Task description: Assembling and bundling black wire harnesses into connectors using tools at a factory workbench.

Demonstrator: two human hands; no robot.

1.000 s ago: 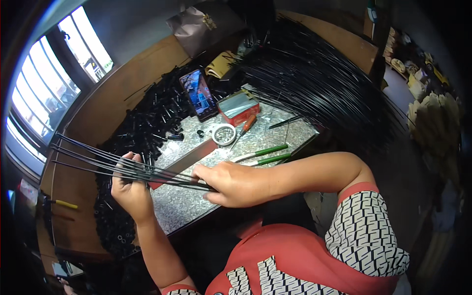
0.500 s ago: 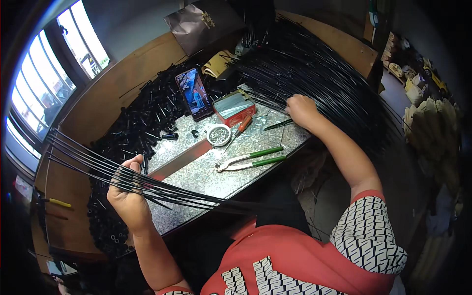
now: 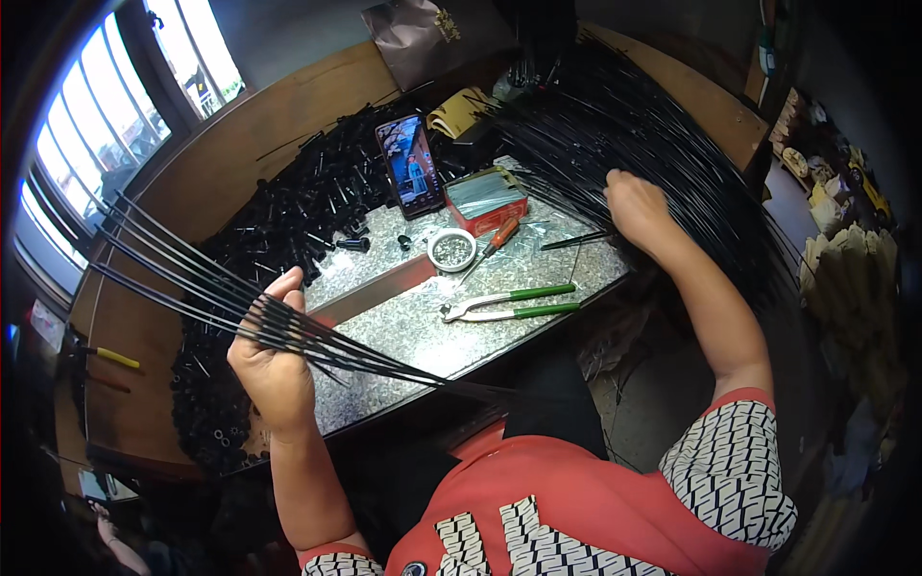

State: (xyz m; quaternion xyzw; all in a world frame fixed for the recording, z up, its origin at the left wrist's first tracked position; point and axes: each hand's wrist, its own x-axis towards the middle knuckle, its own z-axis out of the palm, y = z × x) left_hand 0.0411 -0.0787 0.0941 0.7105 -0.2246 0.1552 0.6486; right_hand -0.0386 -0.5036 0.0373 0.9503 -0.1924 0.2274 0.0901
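My left hand [image 3: 274,360] is closed round several long, thin black rods [image 3: 394,365], which fan out toward the window and run back across the table's front edge. My right hand [image 3: 636,211] has its fingers curled in at the near edge of a big heap of similar black rods [image 3: 663,163]; whatever it grips is hidden. Between the hands lie green-handled pincers [image 3: 509,301], a white cup of small metal pieces [image 3: 451,252] and an orange-handled screwdriver [image 3: 499,238]. A flat metal bar [image 3: 375,291] stretches from the cup toward my left hand.
Small black plastic parts [image 3: 307,197] are heaped along the table's left and back. A lit phone [image 3: 408,168] stands beside a red box of thin metal strips [image 3: 486,197]. Wooden boards [image 3: 298,91] edge the table. At the left, a yellow-handled tool [image 3: 117,359] hangs over the rim.
The whole view has shifted, so the table sits farther right. My right hand has moved slightly along the rod heap. My left hand keeps its rods, their far ends now spread wider.
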